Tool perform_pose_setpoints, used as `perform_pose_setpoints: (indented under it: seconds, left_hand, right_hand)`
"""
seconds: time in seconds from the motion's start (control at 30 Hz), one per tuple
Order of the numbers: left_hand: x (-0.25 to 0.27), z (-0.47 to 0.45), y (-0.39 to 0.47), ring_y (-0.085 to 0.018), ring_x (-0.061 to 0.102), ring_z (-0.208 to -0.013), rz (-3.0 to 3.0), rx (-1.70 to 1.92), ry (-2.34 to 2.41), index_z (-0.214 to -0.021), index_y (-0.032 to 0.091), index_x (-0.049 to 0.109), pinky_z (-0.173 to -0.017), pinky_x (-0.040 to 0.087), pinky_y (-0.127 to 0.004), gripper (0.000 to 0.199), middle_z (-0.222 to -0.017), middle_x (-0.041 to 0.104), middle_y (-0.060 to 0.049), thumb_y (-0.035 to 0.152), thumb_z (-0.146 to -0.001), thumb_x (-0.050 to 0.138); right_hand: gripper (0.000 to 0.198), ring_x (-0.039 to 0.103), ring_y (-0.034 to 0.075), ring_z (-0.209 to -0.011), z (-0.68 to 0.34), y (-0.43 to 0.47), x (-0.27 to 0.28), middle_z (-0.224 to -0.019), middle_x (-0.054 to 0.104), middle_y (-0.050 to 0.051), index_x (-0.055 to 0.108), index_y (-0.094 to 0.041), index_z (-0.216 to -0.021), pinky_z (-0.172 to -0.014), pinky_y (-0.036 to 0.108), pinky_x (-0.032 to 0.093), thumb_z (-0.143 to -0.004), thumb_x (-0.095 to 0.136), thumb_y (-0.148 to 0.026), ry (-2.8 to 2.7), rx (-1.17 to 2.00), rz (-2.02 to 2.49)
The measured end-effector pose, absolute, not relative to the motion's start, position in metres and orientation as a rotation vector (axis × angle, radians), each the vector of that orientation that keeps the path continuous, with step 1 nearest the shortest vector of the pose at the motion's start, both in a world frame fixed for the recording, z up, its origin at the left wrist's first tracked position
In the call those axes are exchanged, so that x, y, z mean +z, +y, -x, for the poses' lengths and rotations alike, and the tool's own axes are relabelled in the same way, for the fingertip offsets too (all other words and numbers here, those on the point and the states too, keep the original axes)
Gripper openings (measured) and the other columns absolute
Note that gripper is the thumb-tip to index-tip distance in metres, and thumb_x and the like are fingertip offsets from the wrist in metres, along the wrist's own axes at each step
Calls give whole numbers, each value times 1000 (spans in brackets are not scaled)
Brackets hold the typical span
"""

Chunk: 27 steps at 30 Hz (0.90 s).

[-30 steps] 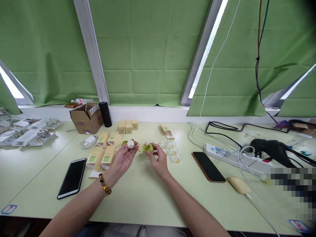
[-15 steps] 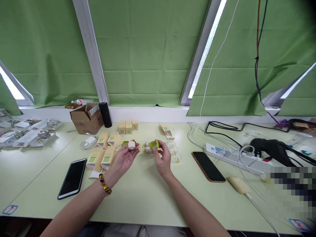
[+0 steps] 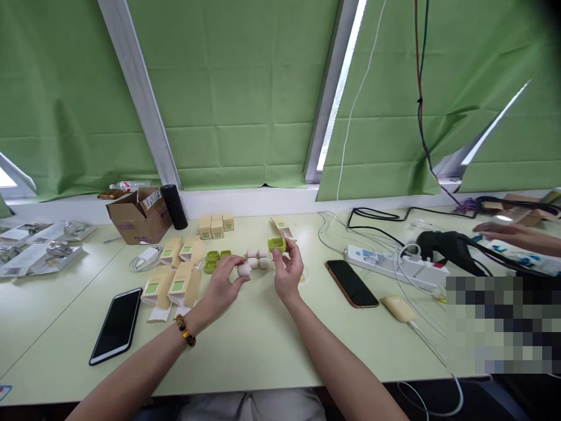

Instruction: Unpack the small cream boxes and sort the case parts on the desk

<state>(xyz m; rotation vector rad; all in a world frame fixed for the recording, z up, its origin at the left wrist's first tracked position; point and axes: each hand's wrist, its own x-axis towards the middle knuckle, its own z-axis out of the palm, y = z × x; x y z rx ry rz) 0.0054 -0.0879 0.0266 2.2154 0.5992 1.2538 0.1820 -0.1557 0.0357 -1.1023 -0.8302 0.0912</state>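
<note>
My left hand is closed, palm down, on a small white rounded case held just above the table. Between the fingers and thumb of my right hand is a small green open cover, its hollow side showing. Between my hands several more white rounded cases stand close together on the table. Beyond my left hand lie several green covers, partly hidden by it. Some clear plastic pieces beside my right hand are mostly covered by it.
Opened beige cartons lie left of my hands; small closed boxes stand behind. Phones flank my arms. A power strip with cables is at the right, where another person's hand reaches in. A cardboard box stands back left.
My left hand has turned from palm up, with the white case resting on its fingers, to palm down and gripping it. The view has shifted right, and another person's hand has appeared there.
</note>
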Motion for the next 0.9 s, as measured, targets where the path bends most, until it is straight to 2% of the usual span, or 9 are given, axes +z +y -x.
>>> perform_pose_setpoints:
  seconds: [0.2, 0.5, 0.67, 0.8, 0.9]
  left_hand:
    - [24, -24, -90, -30, 62, -114, -2606, 1175, 523, -121, 22, 66, -100, 51, -51, 30, -118, 69, -13, 18, -92, 68]
    - [7, -72, -86, -33, 56, -112, -2835, 1034, 512, -102, 19, 70, -95, 45, -52, 14, -103, 71, -12, 13, -89, 70]
    - [-2, -79, -85, -31, 56, -110, -2944, 939, 608, -97, 19, 70, -95, 45, -49, 13, -100, 71, -11, 13, -86, 73]
    - [-1, -76, -86, -31, 55, -108, -2953, 917, 645, -99, 19, 69, -93, 46, -47, 16, -102, 71, -10, 15, -85, 75]
    - [6, -71, -91, -31, 55, -111, -2893, 958, 633, -111, 20, 69, -94, 47, -48, 25, -108, 71, -10, 16, -87, 73]
  right_hand:
    - [44, 64, 24, -107, -185, -154, 35, -120, 66, 12, 59, -20, -128, -79, 34, 58, -94, 63, -47, -823, 74, 1094]
    - [45, 63, 23, -104, -187, -152, 33, -114, 67, 11, 60, -19, -127, -79, 34, 57, -92, 65, -47, -795, 58, 1101]
    - [44, 63, 22, -104, -186, -152, 29, -115, 67, 9, 60, -20, -128, -80, 33, 56, -92, 66, -45, -811, 71, 1088]
    - [43, 63, 22, -104, -185, -153, 29, -116, 66, 9, 60, -21, -129, -80, 33, 56, -93, 66, -44, -830, 86, 1074]
    - [42, 62, 22, -106, -185, -153, 29, -120, 65, 10, 61, -22, -128, -80, 33, 56, -93, 67, -44, -832, 97, 1057]
